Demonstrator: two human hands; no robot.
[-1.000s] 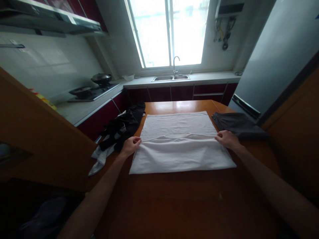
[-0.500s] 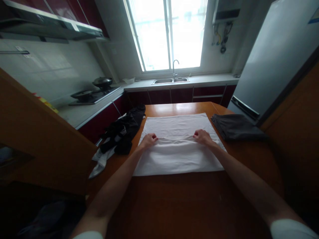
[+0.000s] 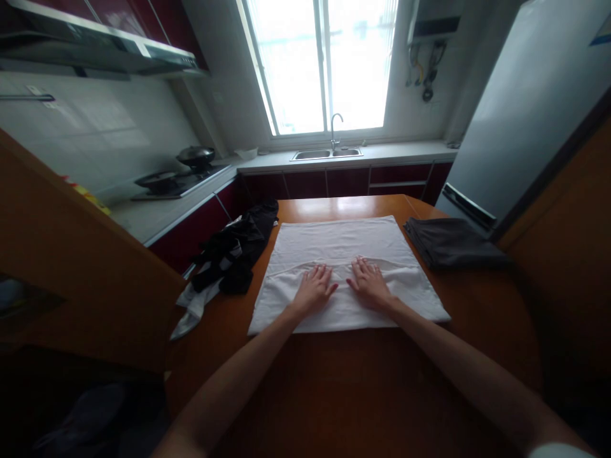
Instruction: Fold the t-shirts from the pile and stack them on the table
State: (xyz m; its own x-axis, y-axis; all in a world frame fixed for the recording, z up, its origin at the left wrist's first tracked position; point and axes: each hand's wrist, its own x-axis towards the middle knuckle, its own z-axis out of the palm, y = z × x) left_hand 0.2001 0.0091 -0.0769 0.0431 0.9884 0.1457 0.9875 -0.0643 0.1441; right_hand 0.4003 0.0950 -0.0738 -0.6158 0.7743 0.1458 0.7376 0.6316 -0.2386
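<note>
Resting palms down on the white cloth (image 3: 341, 245), your left hand (image 3: 315, 289) and right hand (image 3: 369, 283) lie side by side with a small gap between them; the fingers of both are stretched out and slightly spread, pinching nothing; a wrinkled fold line runs across the cloth near your fingertips. The cloth lies on the wooden table (image 3: 353, 375) in front of you; a black-and-white clothes heap (image 3: 233, 248) sits to its left, a folded dark grey cloth (image 3: 453, 245) to its right.

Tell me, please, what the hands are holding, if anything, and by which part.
Nothing is held: the left hand and the right hand rest open on the white cloth.
</note>
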